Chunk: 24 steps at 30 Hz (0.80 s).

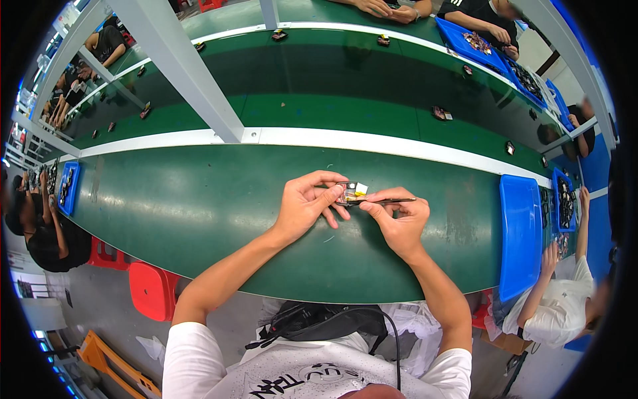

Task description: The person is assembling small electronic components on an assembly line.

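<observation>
We are looking down at a green workbench (199,206), and near its middle our two hands are meeting over a small part. Our left hand (302,206) is curling its fingers and thumb closed around a small silvery component (352,191), pinching it just above the bench surface. Our right hand (399,223), coming in from five o'clock, is gripping a thin dark tool (389,199) between thumb and fingers, closed tightly on it; the tool is lying roughly level, its tip touching the component at the component's lower edge. What kind of tool it is, we cannot tell. At three o'clock a blue tray (520,233) is sitting on the bench, well apart from our hands. Beyond it a neighbouring person's arm (541,286) is reaching toward that tray. At seven o'clock a red stool (153,289) is standing beside the bench.
</observation>
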{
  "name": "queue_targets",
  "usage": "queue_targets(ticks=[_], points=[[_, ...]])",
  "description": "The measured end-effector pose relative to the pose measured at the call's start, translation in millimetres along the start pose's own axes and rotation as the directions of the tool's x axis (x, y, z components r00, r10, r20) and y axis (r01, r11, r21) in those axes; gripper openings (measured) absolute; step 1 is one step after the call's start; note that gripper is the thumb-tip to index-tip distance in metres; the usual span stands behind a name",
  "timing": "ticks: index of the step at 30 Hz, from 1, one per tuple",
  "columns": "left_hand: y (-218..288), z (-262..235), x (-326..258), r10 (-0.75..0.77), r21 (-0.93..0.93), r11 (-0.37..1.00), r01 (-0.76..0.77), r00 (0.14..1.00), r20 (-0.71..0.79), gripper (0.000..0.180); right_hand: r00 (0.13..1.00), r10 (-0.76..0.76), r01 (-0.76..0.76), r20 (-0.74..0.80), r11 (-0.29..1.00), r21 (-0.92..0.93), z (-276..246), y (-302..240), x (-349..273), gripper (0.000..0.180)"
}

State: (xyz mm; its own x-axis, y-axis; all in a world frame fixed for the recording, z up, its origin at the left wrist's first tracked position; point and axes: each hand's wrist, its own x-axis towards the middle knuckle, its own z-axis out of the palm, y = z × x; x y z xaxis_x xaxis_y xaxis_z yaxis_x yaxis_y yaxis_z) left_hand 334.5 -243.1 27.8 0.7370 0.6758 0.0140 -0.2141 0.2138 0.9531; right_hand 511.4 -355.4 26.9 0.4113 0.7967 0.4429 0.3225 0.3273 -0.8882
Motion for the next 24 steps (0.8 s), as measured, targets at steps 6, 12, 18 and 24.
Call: queue_targets(ticks=[6, 12, 18, 24], points=[[-0.8, -1.1, -0.4, 0.003, 0.021, 1.0, -0.003, 1.0, 0.018, 0.027, 0.997, 0.076, -0.076, 0.007, 0.996, 0.046, -1.0, 0.0, 0.0, 0.014], [-2.0, -2.2, 0.4, 0.02, 0.035, 0.999, -0.019, 1.0, -0.019, 0.026, 0.997, 0.078, -0.077, -0.022, 0.995, 0.062, -0.2, -0.5, 1.3, 0.015], [-2.6, 0.5, -1.5, 0.031, 0.058, 0.998, -0.029, 0.999, -0.036, 0.025, 1.0, 0.026, -0.026, 0.01, 0.999, -0.021, 1.0, -4.0, 0.9, 0.015], [-1.2, 2.0, -2.2, 0.039, 0.06, 0.998, -0.037, 0.999, -0.03, 0.026, 0.995, -0.097, 0.099, 0.025, 0.989, -0.114, 0.3, -5.3, 0.7, 0.016]])
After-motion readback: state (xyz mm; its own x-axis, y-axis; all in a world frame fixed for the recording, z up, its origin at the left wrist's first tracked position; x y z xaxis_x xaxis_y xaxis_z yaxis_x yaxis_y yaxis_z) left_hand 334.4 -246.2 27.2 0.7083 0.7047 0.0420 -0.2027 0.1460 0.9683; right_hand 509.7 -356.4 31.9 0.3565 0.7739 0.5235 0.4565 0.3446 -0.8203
